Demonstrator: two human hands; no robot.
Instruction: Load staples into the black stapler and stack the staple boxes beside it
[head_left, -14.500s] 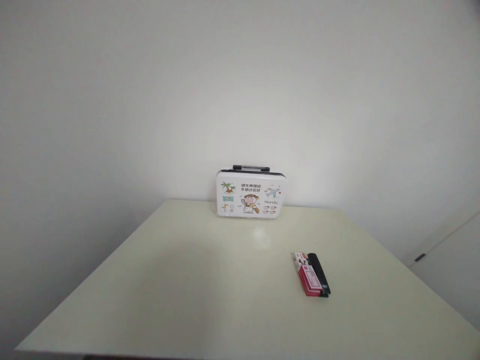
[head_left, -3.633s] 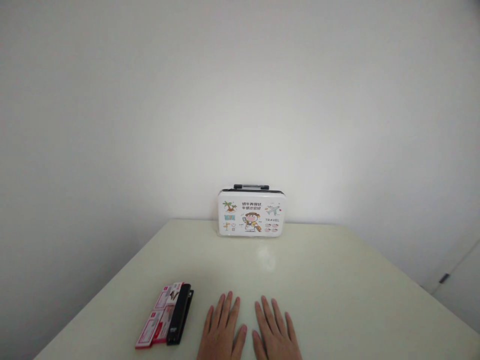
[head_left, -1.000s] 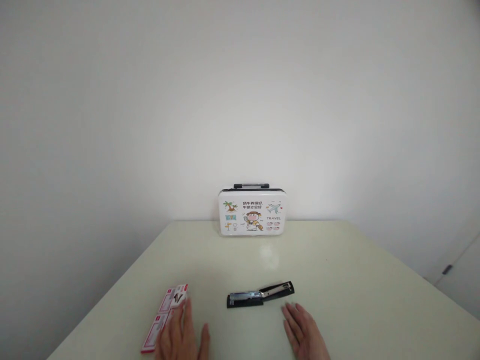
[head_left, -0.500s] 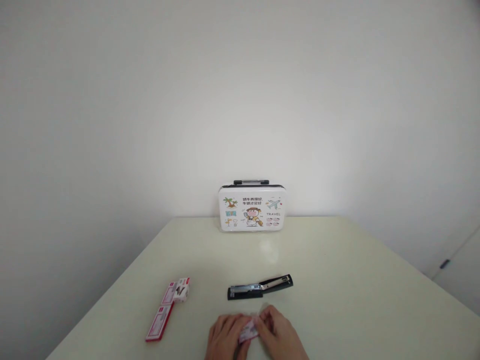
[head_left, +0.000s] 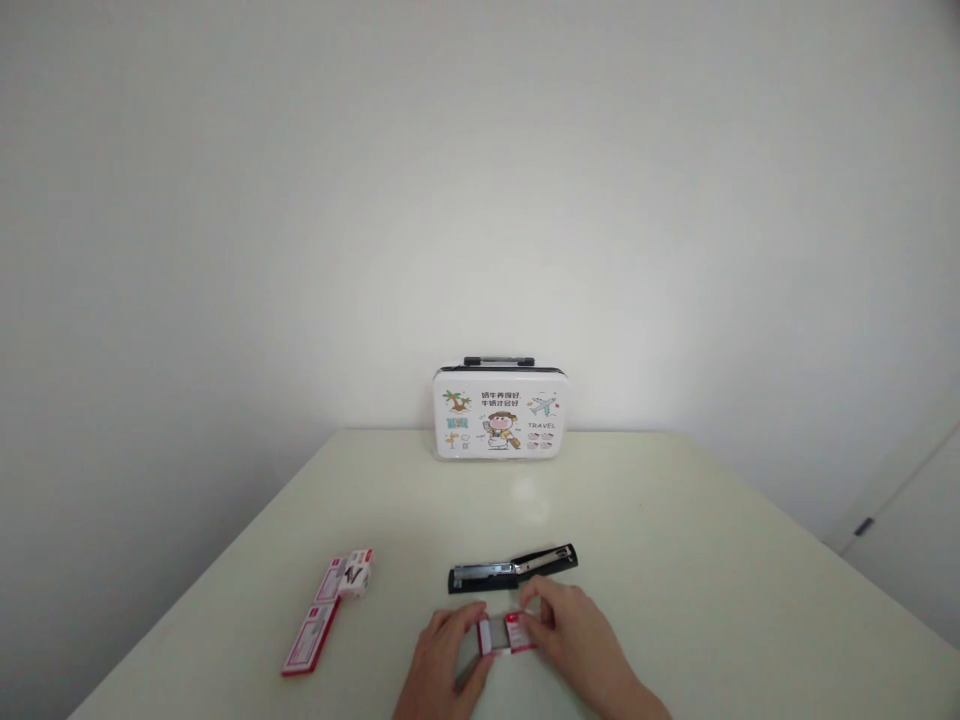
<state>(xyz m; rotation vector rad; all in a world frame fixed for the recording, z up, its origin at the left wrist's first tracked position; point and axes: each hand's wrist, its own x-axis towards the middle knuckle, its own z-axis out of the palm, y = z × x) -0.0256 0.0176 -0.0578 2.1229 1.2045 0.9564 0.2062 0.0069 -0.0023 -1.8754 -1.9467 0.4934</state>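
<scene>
Head view. Both hands meet at the near edge of the pale tabletop (head_left: 675, 560), holding a small box (head_left: 508, 634) between them. The left hand (head_left: 442, 665) grips the box's left end, fingers (head_left: 450, 625) curled over its top and thumb beneath; the right hand (head_left: 581, 640) pinches the right end with its fingers (head_left: 536, 600) bent down onto it. The box is a short, flat carton, red along its edges with a white face; a white inner part shows at its left end, and the printing is too small to read. It lies lengthwise left to right, at or just above the tabletop; whether it rests on the surface cannot be told.

Just beyond the hands lies a black stapler (head_left: 512, 570), swung open, its bright metal channel exposed and its far end angled slightly upward to the right. It is near the box but apart from it.

To the left, well apart from the hands, lie two further cartons: a red-and-white flat pack (head_left: 309, 640) set diagonally, and a smaller white pack (head_left: 354, 575) touching or just beside its far end.

At the far edge, against the white wall (head_left: 480, 180), stands an upright white case (head_left: 499, 412) with a black handle, cartoon prints and the word TRAVEL
</scene>
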